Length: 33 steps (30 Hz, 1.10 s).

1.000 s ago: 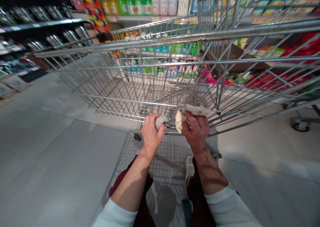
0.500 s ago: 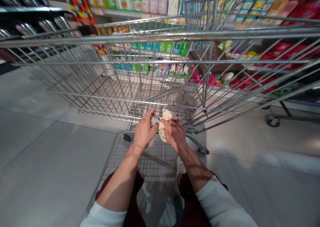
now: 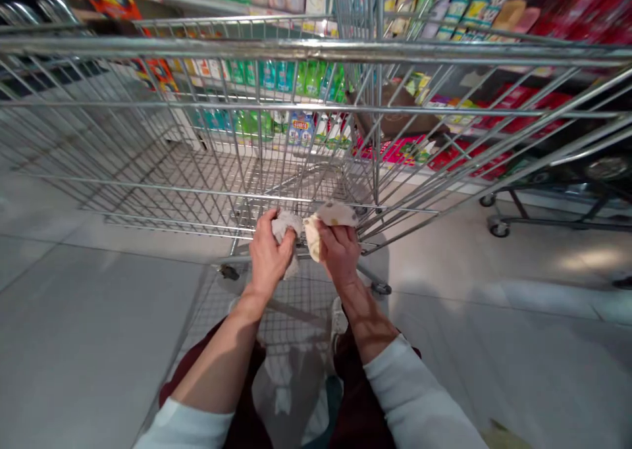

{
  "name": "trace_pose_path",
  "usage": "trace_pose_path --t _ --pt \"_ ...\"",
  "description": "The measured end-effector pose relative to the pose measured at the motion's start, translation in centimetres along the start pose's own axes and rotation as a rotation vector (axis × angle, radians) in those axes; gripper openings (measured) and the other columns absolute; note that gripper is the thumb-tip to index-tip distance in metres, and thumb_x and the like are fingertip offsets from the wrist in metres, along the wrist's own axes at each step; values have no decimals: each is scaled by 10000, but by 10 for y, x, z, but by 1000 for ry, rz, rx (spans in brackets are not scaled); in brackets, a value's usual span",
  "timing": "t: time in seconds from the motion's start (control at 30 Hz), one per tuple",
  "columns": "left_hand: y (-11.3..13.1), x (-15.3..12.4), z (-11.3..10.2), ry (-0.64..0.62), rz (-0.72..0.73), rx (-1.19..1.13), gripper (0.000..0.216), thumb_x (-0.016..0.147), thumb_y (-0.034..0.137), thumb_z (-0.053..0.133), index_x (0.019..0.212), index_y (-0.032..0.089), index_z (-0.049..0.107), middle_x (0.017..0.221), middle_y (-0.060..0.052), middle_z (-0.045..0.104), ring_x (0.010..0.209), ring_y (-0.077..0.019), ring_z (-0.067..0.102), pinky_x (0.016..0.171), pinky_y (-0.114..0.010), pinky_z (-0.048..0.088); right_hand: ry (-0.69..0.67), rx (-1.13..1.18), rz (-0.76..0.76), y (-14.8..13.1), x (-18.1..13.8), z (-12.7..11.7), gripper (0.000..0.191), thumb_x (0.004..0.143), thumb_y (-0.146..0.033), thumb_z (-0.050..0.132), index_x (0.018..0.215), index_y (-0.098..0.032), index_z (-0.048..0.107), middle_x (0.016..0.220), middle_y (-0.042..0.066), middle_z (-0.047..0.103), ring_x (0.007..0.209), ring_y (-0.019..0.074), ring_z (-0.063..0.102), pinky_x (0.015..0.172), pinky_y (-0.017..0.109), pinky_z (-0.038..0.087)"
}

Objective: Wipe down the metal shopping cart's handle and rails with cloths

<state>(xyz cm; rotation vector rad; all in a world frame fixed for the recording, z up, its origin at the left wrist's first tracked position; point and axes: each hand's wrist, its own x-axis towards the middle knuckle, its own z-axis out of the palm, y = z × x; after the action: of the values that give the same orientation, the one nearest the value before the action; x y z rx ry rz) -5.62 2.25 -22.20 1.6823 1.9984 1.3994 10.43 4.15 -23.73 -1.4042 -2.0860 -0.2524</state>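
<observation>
My left hand is closed around a whitish, fuzzy-looking cloth, part of which hangs below the fingers. In my right hand is a cream cloth with grey spots on its upper part, gripped between thumb and fingers. The two hands are close together, with a small gap between the cloths. Both are at the near side of a metal shopping cart, low by its wire bars. Whether the cloths touch the bars I cannot tell.
Beyond the cart, store shelves hold green bottles, pale bottles and red packs. A brown panel is inside the cart. Another wheeled frame stands at right. My shoe is on the tiled floor.
The view has shifted, so the cart and shelves sit further left and higher. The spotted cloth's upper part has spread over my right fingers, and more of the whitish cloth shows.
</observation>
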Motion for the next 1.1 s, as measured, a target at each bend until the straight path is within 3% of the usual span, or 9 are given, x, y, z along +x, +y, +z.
trace_pose_path --t 0.1,0.2,0.33,0.43,0.5,0.73,0.83,0.97,1.1 --pt "-2 4 -1 -30 -24 19 466 860 309 563 1308 187 533 1284 -92 658 1185 -247 628 1044 -388 483 -233 11 -71 -3 -9 6 408 969 -177 512 1334 -307 641 1158 63 704 1107 210 593 930 296 515" --pt "-2 6 -4 -40 -18 30 489 849 316 566 1318 183 527 1290 -99 655 1158 -249 641 1023 -388 496 -298 38 -108 -5 -10 4 410 965 -158 493 1318 -304 644 1171 54 705 1125 216 586 906 295 525" --pt "-1 5 -5 -34 -16 39 494 847 319 564 1320 181 526 1280 -103 657 1136 -247 650 1020 -390 497 -54 80 -89 4 1 -13 378 975 -182 450 1228 -289 709 1058 67 724 1060 212 609 1015 357 488" --pt "-2 5 -4 -36 -18 45 496 849 325 560 1322 181 527 1276 -105 658 1139 -252 647 1023 -403 493 214 77 66 13 10 -26 387 967 -198 431 1215 -267 720 1109 95 707 1132 248 582 1058 432 467" --pt "-2 4 -5 -40 -12 42 501 849 330 558 1324 174 525 1280 -111 655 1152 -256 641 1025 -410 491 247 63 147 15 12 -29 384 955 -198 440 1204 -258 725 1106 106 702 1140 268 570 1040 451 473" --pt "-1 7 -8 -48 -19 53 453 885 397 546 1286 185 543 1241 -110 677 1126 -264 653 997 -421 499 -228 12 72 -2 -6 -5 393 939 -185 512 1276 -286 688 1135 85 722 1023 227 615 827 302 525" --pt "-1 9 -8 -35 -21 63 453 875 421 556 1265 190 550 1227 -110 680 1120 -276 655 985 -424 500 -317 1 24 -3 -9 -4 413 935 -184 522 1295 -319 671 1165 70 717 1030 217 626 834 290 531" --pt "1 9 -8 -34 -28 72 453 865 413 557 1263 195 550 1226 -96 683 1056 -263 668 959 -409 505 -159 -5 26 8 -1 -23 410 925 -195 518 1277 -319 690 1163 71 709 1112 229 612 956 322 513" --pt "0 9 -10 -62 -42 94 458 865 410 568 1272 202 551 1223 -93 690 915 -239 678 913 -401 516 127 -49 214 25 10 -38 405 909 -154 479 1216 -226 732 1230 128 673 1178 273 580 1069 425 446"
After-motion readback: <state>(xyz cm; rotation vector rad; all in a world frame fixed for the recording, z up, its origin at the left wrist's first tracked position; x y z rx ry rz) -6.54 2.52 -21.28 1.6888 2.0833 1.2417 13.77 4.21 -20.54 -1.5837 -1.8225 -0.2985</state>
